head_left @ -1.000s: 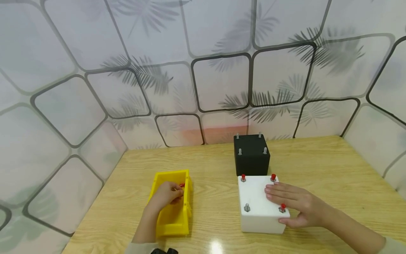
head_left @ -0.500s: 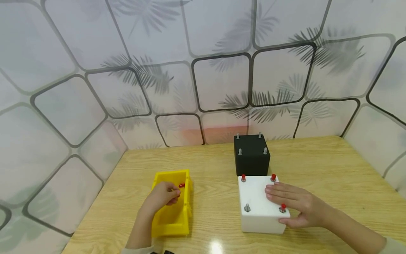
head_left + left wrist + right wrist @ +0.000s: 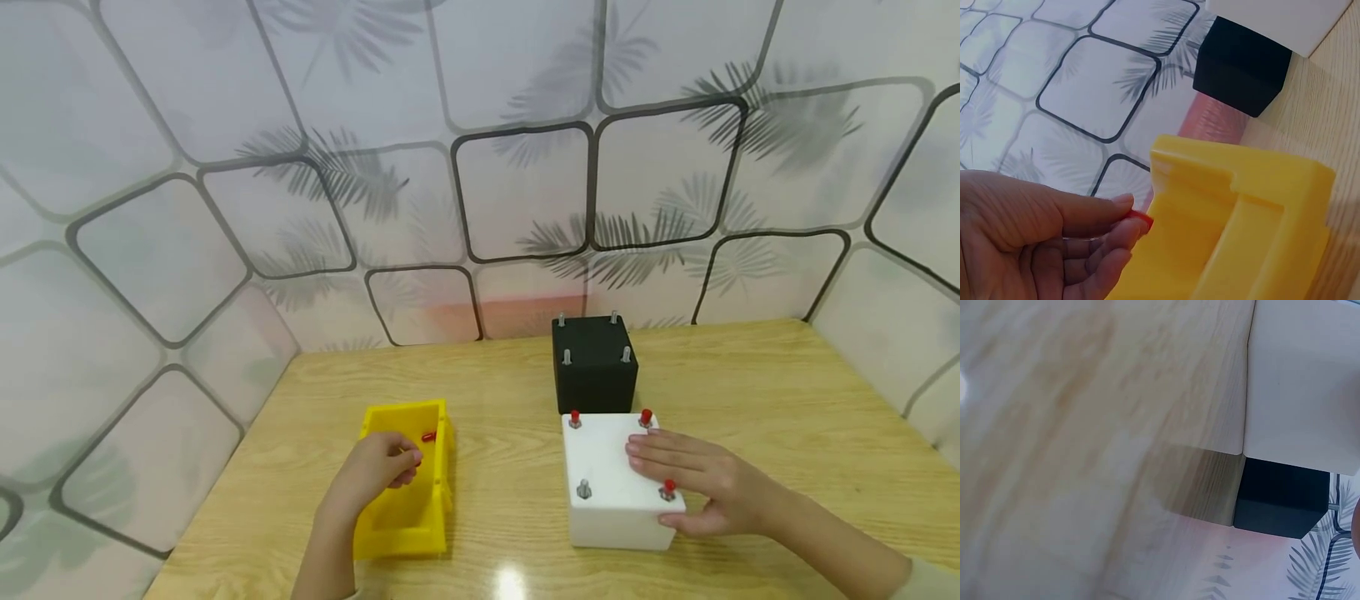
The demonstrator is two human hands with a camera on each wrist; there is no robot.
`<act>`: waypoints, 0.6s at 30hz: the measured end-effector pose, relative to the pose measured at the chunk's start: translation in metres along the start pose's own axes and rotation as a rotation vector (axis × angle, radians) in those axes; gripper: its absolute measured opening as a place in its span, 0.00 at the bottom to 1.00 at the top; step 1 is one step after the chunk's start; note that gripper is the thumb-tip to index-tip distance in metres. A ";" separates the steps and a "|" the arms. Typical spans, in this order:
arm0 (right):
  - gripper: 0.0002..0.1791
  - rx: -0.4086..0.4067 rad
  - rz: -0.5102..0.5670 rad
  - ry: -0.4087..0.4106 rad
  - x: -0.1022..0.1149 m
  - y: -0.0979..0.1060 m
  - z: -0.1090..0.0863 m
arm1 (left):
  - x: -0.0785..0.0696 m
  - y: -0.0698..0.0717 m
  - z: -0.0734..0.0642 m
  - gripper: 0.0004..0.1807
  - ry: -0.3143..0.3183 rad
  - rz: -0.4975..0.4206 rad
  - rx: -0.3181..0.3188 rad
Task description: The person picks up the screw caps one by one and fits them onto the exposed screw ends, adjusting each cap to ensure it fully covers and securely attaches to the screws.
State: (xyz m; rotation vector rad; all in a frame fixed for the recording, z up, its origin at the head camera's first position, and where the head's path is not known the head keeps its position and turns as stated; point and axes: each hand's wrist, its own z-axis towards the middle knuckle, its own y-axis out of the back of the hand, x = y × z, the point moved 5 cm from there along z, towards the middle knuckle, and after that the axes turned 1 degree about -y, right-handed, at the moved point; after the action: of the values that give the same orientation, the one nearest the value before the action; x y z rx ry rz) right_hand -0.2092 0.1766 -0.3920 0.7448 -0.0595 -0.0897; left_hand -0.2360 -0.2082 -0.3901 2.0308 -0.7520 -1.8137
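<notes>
Head view: left hand (image 3: 371, 469), over the yellow bin (image 3: 405, 543), drawn slightly back from a loose red cap (image 3: 428, 437) lying near the bin's right wall. Left wrist view: thumb and fingertips pinching a held red cap (image 3: 1142, 219); judged picked out, not yet fitted. White box (image 3: 621, 530): on the table (image 3: 498, 475), black box (image 3: 596, 390) behind it; three red-capped posts (image 3: 647, 418), one bare post (image 3: 584, 489) at near left. Right hand (image 3: 712, 485): unmoved, fingers straight, together on the top; its pressure cannot be told, the right wrist view barely catching it.
</notes>
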 end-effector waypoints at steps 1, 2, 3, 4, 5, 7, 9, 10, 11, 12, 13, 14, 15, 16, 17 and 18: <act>0.31 0.002 -0.002 -0.002 0.000 0.000 0.000 | -0.001 -0.001 0.000 0.10 -0.005 -0.011 0.007; 0.31 0.002 -0.003 -0.004 0.000 0.000 0.000 | -0.001 -0.002 0.001 0.10 -0.009 -0.024 0.015; 0.31 0.002 -0.004 -0.004 0.000 0.000 -0.001 | -0.001 -0.002 0.001 0.10 -0.011 -0.038 0.023; 0.31 0.002 -0.006 -0.003 0.000 0.000 -0.001 | -0.002 -0.003 0.001 0.11 -0.010 -0.049 0.029; 0.31 0.003 -0.007 -0.004 0.000 0.000 0.000 | -0.002 -0.003 0.001 0.10 -0.011 -0.052 0.031; 0.31 0.002 -0.009 -0.005 0.000 0.000 0.000 | -0.005 -0.003 0.001 0.10 -0.011 -0.051 0.024; 0.31 0.000 -0.009 -0.004 0.000 0.001 0.000 | -0.008 -0.003 0.000 0.09 -0.012 -0.048 0.019; 0.31 -0.001 -0.008 -0.005 0.000 0.001 0.000 | -0.010 -0.003 -0.001 0.09 -0.014 -0.045 0.017; 0.31 -0.001 -0.008 -0.006 0.000 0.001 0.000 | -0.012 -0.003 -0.002 0.09 -0.017 -0.041 0.016; 0.31 -0.002 -0.008 -0.007 0.000 0.001 0.000 | -0.014 -0.002 -0.002 0.09 -0.019 -0.036 0.016; 0.31 -0.002 -0.008 -0.008 0.000 0.001 0.000 | -0.016 -0.002 -0.003 0.09 -0.022 -0.032 0.016; 0.31 -0.002 -0.007 -0.008 0.000 0.000 0.000 | -0.018 -0.002 -0.003 0.09 -0.028 -0.030 0.017; 0.31 -0.002 -0.008 -0.009 0.000 0.000 0.000 | -0.020 -0.003 -0.004 0.09 -0.033 -0.028 0.018; 0.31 -0.002 -0.010 -0.010 0.000 0.000 0.000 | -0.021 -0.003 -0.004 0.09 -0.038 -0.030 0.020; 0.31 -0.002 -0.011 -0.010 0.000 0.000 0.000 | -0.023 -0.003 -0.004 0.09 -0.041 -0.032 0.021; 0.31 -0.002 -0.011 -0.010 0.000 0.000 0.000 | -0.024 -0.004 -0.004 0.10 -0.047 -0.036 0.024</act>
State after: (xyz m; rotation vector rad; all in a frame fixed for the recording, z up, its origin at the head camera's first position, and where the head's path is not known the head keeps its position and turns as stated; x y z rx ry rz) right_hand -0.2093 0.1768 -0.3918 0.7429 -0.0650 -0.1040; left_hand -0.2327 -0.1915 -0.3721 2.0357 -0.7584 -1.8867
